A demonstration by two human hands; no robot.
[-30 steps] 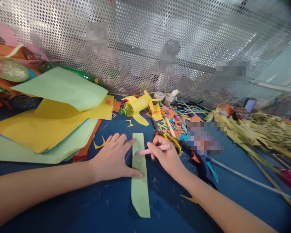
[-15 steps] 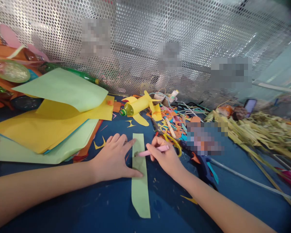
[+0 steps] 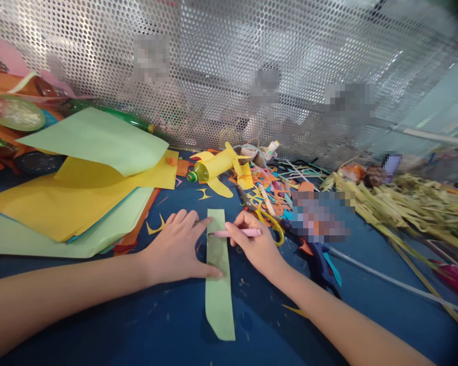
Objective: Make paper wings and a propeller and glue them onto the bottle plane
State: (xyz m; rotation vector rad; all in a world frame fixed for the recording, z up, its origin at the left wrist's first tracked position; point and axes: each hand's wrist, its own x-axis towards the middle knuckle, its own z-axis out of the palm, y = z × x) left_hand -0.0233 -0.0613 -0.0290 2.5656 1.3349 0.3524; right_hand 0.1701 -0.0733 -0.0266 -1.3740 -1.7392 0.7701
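Note:
A long strip of light green paper (image 3: pixel 219 300) lies on the blue table (image 3: pixel 148 330), its lower left corner cut rounded. My left hand (image 3: pixel 179 246) rests on the strip's left side, thumb and forefinger spread apart and pressing it flat. Between the fingers of my right hand (image 3: pixel 257 249) is a pink pen (image 3: pixel 248 232), its tip at the paper's left part, between my left thumb and forefinger. Just beyond my right hand lie yellow-handled scissors (image 3: pixel 275 229), partly hidden by it.
Green and yellow paper sheets (image 3: pixel 84 198) are stacked at left. A bottle wrapped in yellow paper (image 3: pixel 216 166) lies ahead, near colourful scraps (image 3: pixel 275 188). A dark blue glue gun (image 3: pixel 318 262) and dried husks (image 3: pixel 408 208) are at right. A perforated metal panel (image 3: pixel 209 46) stands behind.
The pen tip has moved slightly up and left on the green strip, with my right hand following. My left hand keeps its place on the paper. The view has shifted a little.

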